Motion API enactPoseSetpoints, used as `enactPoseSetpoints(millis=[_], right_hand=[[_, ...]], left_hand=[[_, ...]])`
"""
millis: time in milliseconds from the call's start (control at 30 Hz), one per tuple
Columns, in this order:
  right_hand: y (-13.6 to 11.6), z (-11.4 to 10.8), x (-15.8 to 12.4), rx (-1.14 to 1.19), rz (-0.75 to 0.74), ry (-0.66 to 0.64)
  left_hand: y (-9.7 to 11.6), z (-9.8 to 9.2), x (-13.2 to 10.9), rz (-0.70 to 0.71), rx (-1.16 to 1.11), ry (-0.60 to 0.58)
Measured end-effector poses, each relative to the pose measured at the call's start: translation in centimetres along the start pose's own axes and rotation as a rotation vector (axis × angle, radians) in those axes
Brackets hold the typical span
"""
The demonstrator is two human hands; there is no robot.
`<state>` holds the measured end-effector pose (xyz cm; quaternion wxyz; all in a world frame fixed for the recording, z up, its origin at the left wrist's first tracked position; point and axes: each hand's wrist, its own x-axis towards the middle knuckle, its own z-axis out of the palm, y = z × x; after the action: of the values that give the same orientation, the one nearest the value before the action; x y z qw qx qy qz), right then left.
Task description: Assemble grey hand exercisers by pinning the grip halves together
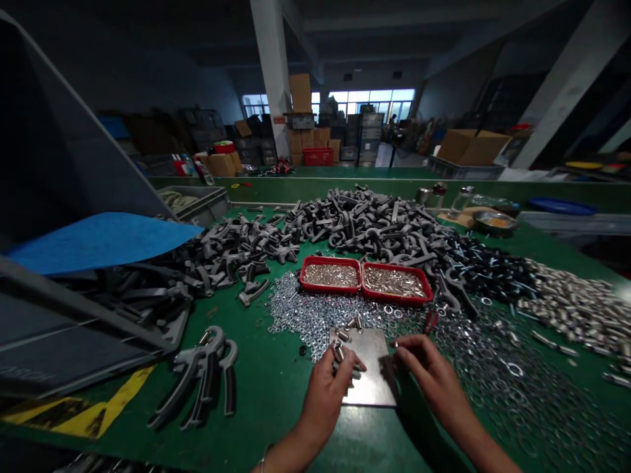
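Note:
My left hand [325, 384] is closed around a small ribbed metal cylinder [338, 350], held upright between thumb and fingers over the left edge of a flat metal plate [369, 384]. Several similar ribbed cylinders [344, 336] lie at the plate's far left corner. Off the plate's right side, my right hand [428, 364] pinches a tiny shiny piece [395, 344] at its fingertips; its exact kind is too small to tell. Loose washers [296, 315] cover the green table just beyond the plate, and thin rings [513, 387] spread to the right of my right hand.
Two red trays [330, 288] of small metal parts stand beyond the plate. Behind them rises a pile of grey handles [365, 223]. Several handles [202, 374] lie at left beside a grey bin [89, 335]. Black-headed screws [488, 269] and metal cylinders [576, 302] are heaped at right.

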<state>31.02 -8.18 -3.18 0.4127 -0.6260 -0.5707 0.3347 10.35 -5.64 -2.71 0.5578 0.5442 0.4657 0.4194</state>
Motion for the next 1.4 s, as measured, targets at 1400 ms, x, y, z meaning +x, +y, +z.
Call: enactPoseSetpoints(millis=[1400], right_hand=[[13.1, -19.9, 3.4, -0.722, 0.085, 0.444]], left_hand=[[-0.9, -1.1, 0.4, -0.156, -0.112, 0.151]])
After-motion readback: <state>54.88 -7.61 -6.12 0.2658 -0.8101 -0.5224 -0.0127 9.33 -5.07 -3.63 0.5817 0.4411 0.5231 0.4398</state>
